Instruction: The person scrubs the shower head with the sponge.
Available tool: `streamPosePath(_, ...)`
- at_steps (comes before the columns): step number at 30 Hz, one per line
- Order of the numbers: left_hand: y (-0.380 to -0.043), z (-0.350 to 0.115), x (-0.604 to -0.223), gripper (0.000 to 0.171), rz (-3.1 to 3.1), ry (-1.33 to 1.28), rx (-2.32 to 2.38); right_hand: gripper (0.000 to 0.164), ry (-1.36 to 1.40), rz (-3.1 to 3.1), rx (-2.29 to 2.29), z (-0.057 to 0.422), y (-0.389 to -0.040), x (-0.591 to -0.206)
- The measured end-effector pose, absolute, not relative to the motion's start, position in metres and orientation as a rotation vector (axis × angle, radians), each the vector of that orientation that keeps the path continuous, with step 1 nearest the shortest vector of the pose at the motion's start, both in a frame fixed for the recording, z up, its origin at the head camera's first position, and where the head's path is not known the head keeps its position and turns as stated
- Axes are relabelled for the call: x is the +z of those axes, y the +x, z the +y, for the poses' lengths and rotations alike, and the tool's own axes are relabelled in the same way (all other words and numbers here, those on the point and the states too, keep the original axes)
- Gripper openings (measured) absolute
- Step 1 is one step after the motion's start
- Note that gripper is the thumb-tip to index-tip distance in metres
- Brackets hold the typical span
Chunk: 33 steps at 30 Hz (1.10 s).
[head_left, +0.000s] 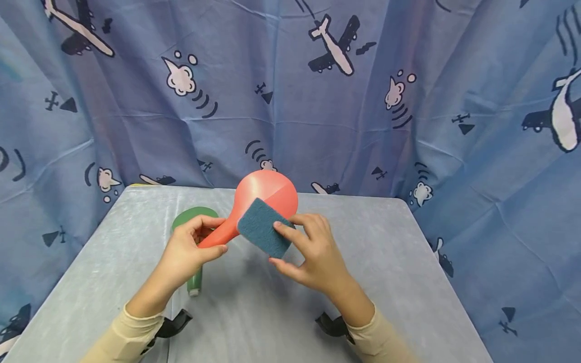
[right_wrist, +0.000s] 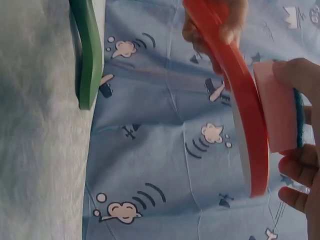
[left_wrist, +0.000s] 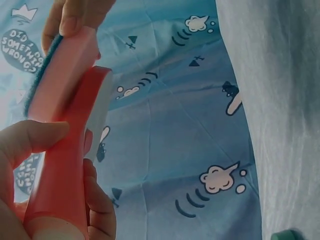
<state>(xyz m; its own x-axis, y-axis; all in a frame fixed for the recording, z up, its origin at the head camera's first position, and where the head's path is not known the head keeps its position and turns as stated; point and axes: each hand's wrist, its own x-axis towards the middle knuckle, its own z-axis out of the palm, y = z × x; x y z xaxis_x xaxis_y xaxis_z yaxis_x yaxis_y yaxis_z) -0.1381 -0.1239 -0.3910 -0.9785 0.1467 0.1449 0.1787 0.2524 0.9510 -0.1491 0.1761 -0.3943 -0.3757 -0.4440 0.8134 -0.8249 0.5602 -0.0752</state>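
My left hand (head_left: 183, 252) grips the handle of a red handheld shower head (head_left: 258, 186) above the table, its smooth back turned up. Between the thumb and fingers of my right hand (head_left: 315, 252) is a sponge (head_left: 265, 228) with a blue-green scouring side and a pink side. In the right wrist view, the pink side of the sponge (right_wrist: 277, 112) lies against the back of the red head (right_wrist: 245, 110). The pale face of the shower head (left_wrist: 102, 100) points away from the sponge. A green shower head (head_left: 195, 214) lies on the table behind my left hand, partly hidden by it.
A grey-white cloth covers the table (head_left: 386, 262). Behind and beside it hangs a blue curtain (head_left: 272, 101) printed with planes and clouds. Black straps (head_left: 333, 325) sit at both wrists.
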Motion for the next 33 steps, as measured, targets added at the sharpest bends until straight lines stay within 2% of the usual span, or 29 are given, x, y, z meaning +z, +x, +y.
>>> streamPosePath(3, -0.14, -0.125, -0.39, 0.048, -2.46, -0.319, -1.889, 0.058, 1.024, -2.004, 0.593, 0.175, -0.15, -0.394)
streamPosePath(9, -0.14, -0.125, -0.387, 0.048, -2.465, -0.336, -1.896, 0.06, 0.642, -2.095, 0.761, 0.204, -0.169, -0.397)
streamPosePath(12, -0.138, -0.124, -0.386, 0.049, -2.465, -0.351, -1.91, 0.06, 0.552, -2.113, 0.836, 0.214, -0.174, -0.398)
streamPosePath(16, -0.137, -0.125, -0.385, 0.049, -2.463, -0.342, -1.904, 0.055, 0.63, -2.044, 0.859, 0.205, -0.17, -0.4)
streamPosePath(21, -0.139, -0.128, -0.385, 0.048, -2.464, -0.321, -1.871, 0.052, 0.94, -1.9, 0.655, 0.174, -0.16, -0.406)
streamPosePath(24, -0.141, -0.128, -0.386, 0.048, -2.458, -0.307, -1.885, 0.051, 1.025, -1.861, 0.553, 0.165, -0.158, -0.409)
streamPosePath(33, -0.139, -0.129, -0.386, 0.049, -2.459, -0.318, -1.912, 0.057, 0.542, -2.059, 0.851, 0.193, -0.175, -0.41)
